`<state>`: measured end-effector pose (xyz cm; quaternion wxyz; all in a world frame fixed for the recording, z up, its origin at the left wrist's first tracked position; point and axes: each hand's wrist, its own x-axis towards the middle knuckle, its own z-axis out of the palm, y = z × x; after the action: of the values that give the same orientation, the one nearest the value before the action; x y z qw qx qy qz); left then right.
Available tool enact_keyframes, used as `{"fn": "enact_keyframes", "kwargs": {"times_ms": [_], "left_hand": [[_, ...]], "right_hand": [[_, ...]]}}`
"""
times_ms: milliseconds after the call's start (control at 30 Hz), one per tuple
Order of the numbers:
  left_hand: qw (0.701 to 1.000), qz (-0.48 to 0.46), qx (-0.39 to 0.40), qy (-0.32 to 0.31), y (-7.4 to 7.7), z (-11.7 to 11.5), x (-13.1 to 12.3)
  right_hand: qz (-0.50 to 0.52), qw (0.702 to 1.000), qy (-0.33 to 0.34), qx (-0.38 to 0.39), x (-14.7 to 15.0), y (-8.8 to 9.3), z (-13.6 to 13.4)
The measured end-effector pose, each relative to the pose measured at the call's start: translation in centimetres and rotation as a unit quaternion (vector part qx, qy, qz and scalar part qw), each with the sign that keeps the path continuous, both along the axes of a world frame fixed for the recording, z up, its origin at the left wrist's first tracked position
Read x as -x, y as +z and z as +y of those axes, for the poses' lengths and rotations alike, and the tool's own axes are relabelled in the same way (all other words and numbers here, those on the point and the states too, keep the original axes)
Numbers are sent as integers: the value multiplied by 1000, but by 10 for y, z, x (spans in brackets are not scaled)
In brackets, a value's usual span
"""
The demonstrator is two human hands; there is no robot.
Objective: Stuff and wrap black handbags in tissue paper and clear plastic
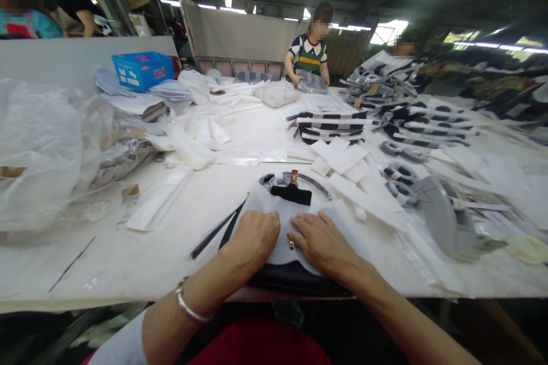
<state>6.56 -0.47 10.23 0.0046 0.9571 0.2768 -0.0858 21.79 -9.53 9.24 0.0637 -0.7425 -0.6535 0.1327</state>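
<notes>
A black bag lies at the table's front edge, largely covered by a thin white sheet. My left hand rests on the left of the sheet with its fingers curled under; what they hold, if anything, is hidden. On the right, my right hand lies with fingers stretched over the sheet. A small metal fitting shows by its thumb. Beyond my hands are a black flap, an orange-red tag and a curved, partly wrapped handle. A dark strap sticks out to the left.
Plastic bags and a blue box occupy the left. White strips, wrapped rolls and a grey tape dispenser are at right. Stacked black bags lie farther back. A co-worker stands across the table.
</notes>
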Motion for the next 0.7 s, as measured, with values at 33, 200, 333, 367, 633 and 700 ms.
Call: {"fn": "enact_keyframes", "kwargs": {"times_ms": [33, 200, 333, 367, 633, 700], "left_hand": [[1000, -6, -11, -4, 3, -2, 2], [995, -34, -86, -38, 24, -12, -3], [991, -36, -106, -67, 16, -9, -17], [990, -38, -112, -73, 8, -7, -20], [998, -66, -17, 1, -58, 10, -23], [997, -79, -16, 17, -72, 16, -26]], "right_hand": [[3, 1000, 9, -2, 0, -6, -1], [-10, 999, 31, 1, 1, -9, -2], [3, 999, 44, 17, 4, -3, 0], [10, 999, 42, 18, 5, -4, 0], [39, 999, 27, -2, 2, -3, -1], [-17, 999, 47, 6, 2, 11, 8]]}}
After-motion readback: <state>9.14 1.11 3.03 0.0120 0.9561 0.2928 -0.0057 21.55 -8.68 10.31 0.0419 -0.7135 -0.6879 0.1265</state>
